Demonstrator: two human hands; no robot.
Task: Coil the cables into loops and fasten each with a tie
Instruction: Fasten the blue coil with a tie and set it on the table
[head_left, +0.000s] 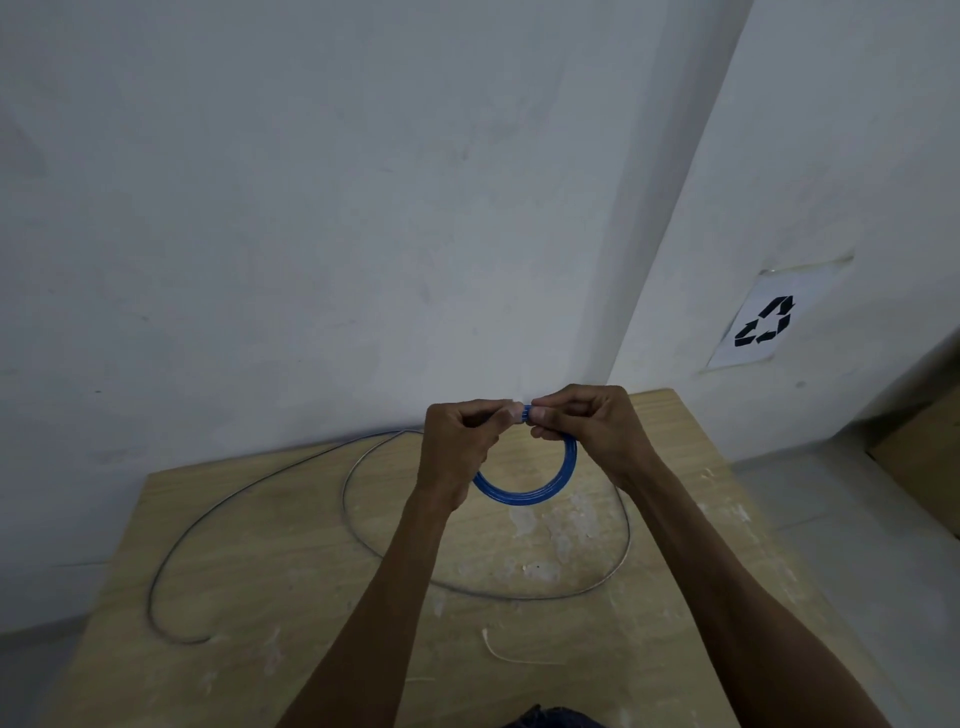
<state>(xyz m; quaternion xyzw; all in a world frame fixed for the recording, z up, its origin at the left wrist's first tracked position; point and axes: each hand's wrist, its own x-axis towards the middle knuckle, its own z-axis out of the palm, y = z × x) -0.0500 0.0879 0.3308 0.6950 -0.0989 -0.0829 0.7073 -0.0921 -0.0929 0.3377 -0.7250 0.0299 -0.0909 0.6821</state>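
Observation:
A blue cable (540, 491) is coiled into a small loop and held up above the wooden table (291, 545). My left hand (460, 441) pinches the top of the loop from the left. From the right, my right hand (587, 423) pinches the same spot, fingertips almost meeting. Something small and pale shows between the fingertips; what it is I cannot tell. A long grey cable (345, 499) lies loose on the table in wide curves. A thin white tie (506, 656) lies near the table's front.
The table stands against a white wall in a corner. A paper sheet with a recycling sign (763, 322) is taped to the right wall. A cardboard box (919, 462) sits on the floor at the right. A dark object (550, 719) shows at the bottom edge.

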